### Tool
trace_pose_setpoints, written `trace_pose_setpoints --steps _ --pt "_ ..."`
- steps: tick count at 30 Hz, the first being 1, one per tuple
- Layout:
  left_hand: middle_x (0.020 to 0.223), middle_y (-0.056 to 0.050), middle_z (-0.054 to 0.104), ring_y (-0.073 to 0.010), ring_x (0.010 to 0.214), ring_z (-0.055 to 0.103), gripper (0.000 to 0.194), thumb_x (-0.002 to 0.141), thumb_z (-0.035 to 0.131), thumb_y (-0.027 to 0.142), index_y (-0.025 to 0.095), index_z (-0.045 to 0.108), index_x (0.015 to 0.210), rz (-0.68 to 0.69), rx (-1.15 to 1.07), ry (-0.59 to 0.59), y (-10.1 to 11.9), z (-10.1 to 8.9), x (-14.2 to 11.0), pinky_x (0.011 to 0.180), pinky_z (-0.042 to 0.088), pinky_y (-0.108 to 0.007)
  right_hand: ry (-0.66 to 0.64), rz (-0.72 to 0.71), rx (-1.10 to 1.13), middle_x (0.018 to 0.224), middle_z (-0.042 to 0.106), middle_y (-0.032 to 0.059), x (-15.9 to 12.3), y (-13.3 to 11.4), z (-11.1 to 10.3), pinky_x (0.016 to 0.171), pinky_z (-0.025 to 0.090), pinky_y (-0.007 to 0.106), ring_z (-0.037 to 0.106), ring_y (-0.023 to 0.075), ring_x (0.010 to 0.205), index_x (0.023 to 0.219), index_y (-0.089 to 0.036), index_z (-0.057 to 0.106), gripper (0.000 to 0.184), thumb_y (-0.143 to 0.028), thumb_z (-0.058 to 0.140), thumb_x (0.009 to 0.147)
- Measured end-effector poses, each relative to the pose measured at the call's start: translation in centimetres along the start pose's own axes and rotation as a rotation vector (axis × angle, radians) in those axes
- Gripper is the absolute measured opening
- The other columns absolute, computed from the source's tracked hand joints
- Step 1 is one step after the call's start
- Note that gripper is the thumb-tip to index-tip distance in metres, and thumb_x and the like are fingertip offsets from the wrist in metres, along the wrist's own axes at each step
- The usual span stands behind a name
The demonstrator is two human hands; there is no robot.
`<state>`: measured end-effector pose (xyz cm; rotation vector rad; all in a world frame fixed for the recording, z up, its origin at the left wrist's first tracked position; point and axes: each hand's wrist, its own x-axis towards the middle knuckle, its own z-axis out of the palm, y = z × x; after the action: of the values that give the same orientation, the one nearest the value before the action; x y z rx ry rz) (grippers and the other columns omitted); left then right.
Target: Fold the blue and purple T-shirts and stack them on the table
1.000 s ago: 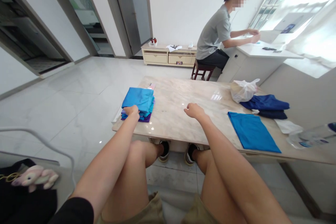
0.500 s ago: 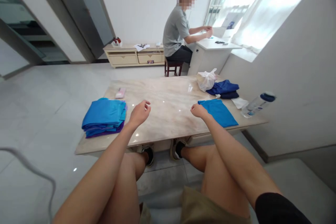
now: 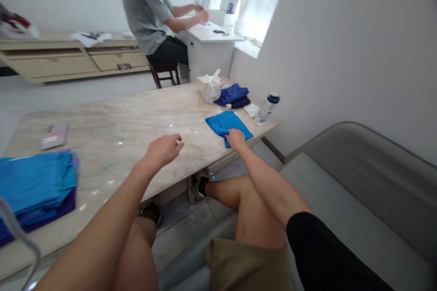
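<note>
A folded bright-blue cloth (image 3: 223, 122) lies near the right end of the marble-look table (image 3: 112, 116). My right hand (image 3: 236, 138) is on its near edge, fingers closed on the fabric, which is bunched slightly at the fingertips. My left hand (image 3: 164, 149) hovers over the table's middle, loosely bent with fingers apart and nothing in it. At the left end sits a stack of folded blue and purple cloths (image 3: 32, 182), partly cut off by the view's edge.
A pink phone-like item (image 3: 55, 135) lies behind the stack. Beyond the blue cloth are a white plastic bag (image 3: 210, 87), dark-blue fabric (image 3: 234, 95), white paper (image 3: 251, 109) and a clear bottle (image 3: 266, 111). A person (image 3: 146, 11) sits at a white desk (image 3: 213, 54).
My view has swung to the right. My right hand has moved from the blue cloth's left corner to its near edge and taken hold there. My left hand remains above the table.
</note>
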<state>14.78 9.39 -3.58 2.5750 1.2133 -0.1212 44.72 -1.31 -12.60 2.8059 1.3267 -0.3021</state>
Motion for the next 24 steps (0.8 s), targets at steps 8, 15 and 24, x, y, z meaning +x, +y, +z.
trace_pose_setpoints --steps 8,15,24 --pt "0.128 -0.021 0.079 -0.0392 0.124 0.073 0.026 0.100 0.065 0.031 0.019 0.080 0.118 -0.127 -0.148 -0.012 -3.1 1.2 -0.6 0.103 0.054 -0.046 0.054 -0.088 0.028 0.122 0.078 0.0252 0.6 -4.5 -0.1 0.097 0.057 0.042 0.076 0.0357 0.116 0.125 -0.013 0.079 0.031 -0.020 0.053 0.109" --pt "0.109 -0.021 0.082 -0.0389 0.113 0.077 0.035 0.102 0.063 0.046 0.016 0.078 0.093 -0.361 -0.451 0.110 -9.2 1.7 -2.4 0.094 0.055 -0.041 0.108 -0.369 0.293 0.116 0.081 0.0168 -0.8 -15.4 -2.3 0.099 0.054 0.037 0.075 0.0308 0.113 0.113 -0.017 0.079 0.024 -0.027 0.057 0.108" --pt "0.109 -0.021 0.077 -0.0248 0.076 0.077 0.051 0.100 0.068 0.065 0.017 0.068 0.116 -0.838 -1.617 0.151 -17.1 1.8 -8.0 0.057 0.053 -0.028 0.219 -0.694 1.045 0.103 0.077 0.0071 -9.6 -32.7 -7.3 0.094 0.052 0.035 0.069 0.0253 0.100 0.108 -0.023 0.068 0.015 -0.032 0.057 0.105"
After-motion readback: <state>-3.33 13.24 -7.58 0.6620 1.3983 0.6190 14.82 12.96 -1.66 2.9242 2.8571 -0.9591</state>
